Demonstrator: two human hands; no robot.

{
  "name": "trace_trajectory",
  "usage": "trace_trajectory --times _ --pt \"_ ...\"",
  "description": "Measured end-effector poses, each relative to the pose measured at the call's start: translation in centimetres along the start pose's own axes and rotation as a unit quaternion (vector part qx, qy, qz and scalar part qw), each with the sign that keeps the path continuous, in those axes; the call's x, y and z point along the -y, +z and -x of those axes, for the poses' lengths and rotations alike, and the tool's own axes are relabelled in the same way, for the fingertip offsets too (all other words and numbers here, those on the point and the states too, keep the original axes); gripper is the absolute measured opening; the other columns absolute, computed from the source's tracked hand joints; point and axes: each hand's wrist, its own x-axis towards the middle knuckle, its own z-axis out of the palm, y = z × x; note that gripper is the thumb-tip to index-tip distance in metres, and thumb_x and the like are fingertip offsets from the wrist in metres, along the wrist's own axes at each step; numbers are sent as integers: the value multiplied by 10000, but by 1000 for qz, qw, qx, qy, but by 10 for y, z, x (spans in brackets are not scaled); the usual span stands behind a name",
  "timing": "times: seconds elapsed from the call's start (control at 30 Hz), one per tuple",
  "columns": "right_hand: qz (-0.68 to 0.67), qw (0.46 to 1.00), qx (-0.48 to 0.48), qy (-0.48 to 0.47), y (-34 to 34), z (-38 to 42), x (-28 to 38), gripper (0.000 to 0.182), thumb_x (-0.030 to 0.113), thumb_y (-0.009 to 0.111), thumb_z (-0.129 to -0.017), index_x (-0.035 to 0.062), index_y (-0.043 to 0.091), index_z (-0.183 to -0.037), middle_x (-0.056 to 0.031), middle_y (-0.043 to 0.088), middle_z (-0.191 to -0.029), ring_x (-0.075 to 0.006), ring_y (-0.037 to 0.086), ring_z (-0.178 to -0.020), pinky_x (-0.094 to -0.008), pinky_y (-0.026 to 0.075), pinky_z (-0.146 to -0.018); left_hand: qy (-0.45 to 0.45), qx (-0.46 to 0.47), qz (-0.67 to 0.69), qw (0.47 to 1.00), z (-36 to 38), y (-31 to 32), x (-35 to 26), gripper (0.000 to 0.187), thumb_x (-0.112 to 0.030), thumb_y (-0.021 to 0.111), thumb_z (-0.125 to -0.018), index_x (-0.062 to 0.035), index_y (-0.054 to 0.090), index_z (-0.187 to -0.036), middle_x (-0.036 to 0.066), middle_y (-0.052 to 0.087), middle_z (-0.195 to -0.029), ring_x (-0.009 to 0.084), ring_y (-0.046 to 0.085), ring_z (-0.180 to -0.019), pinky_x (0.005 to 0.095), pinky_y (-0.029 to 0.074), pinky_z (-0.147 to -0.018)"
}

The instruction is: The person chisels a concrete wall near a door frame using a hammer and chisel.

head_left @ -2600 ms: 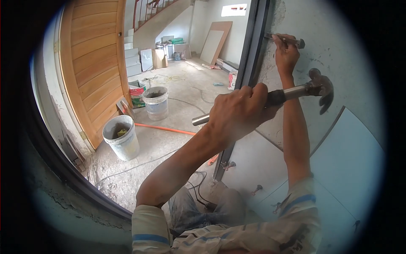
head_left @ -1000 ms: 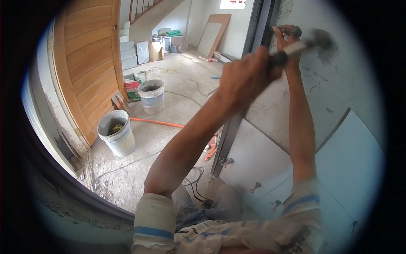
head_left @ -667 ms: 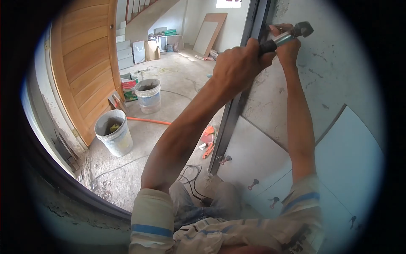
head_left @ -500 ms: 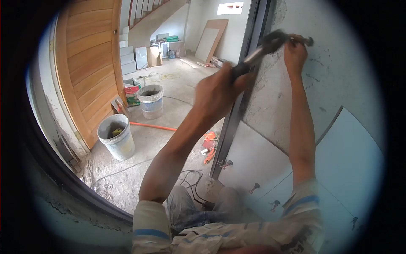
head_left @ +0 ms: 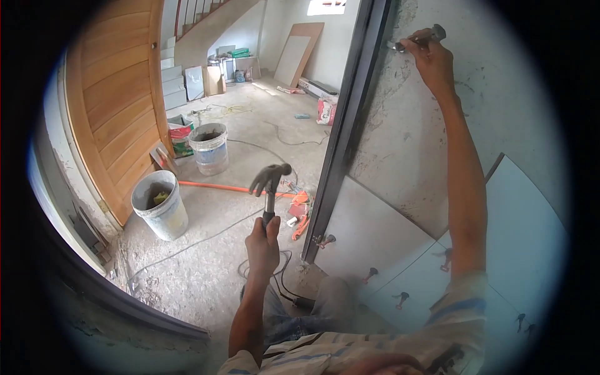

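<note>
My left hand (head_left: 262,245) is closed around the dark grip of a claw hammer (head_left: 270,181). The hammer stands upright over the floor, head up, apart from the wall. High on the right, my right hand (head_left: 432,59) pinches a short metal chisel (head_left: 439,32). The chisel's blunt dark end sticks out to the upper right, and its shiny end is at the rough grey wall (head_left: 406,125) near the dark door frame (head_left: 337,134). Below that arm, large pale tiles (head_left: 375,225) cover the lower wall, with small tile levelling clips (head_left: 401,300) along their joints.
Two white buckets (head_left: 161,215) stand on the rough concrete floor, left of me. An orange pole (head_left: 231,189) and red-orange tools (head_left: 301,215) lie beyond the hammer. Black cables (head_left: 284,265) coil near my legs. A wooden door (head_left: 122,94) stands open at left.
My left hand has swung the hammer down and left, away from the chisel and wall. My right hand still holds the chisel, now tilted differently. The camera view has shifted slightly.
</note>
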Motion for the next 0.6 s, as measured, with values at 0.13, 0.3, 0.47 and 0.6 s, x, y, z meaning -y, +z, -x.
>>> trace_trajectory --times 0.13,0.3,0.47,0.6 --pt "13 1000 -4 -22 5 1 5 332 353 677 -866 35 656 -960 -128 709 -904 -270 689 -864 -373 520 -779 3 46 -20 999 4 -1 -3 399 -385 541 -952 1 520 -855 174 529 -584 300 538 -521 418 404 -519" --pt "52 998 14 20 -1 1 16 270 299 676 -877 48 646 -971 -95 700 -964 -234 673 -959 -320 493 -869 47 105 65 991 -19 -9 -71 320 -308 512 -963 -20 531 -826 55 505 -561 102 478 -497 299 378 -471" --pt "51 998 9 34 1 -2 9 365 371 667 -874 22 656 -979 -121 699 -968 -246 671 -977 -335 492 -870 296 36 179 937 -53 -8 -164 339 -351 462 -990 -22 481 -909 84 531 -553 175 570 -511 323 438 -482" --pt "85 996 16 -23 3 -10 6 431 430 672 -857 17 663 -977 -127 702 -935 -265 672 -938 -360 497 -847 402 -6 298 866 -82 13 -222 349 -367 426 -1001 -26 465 -937 59 533 -552 131 558 -508 286 429 -457"
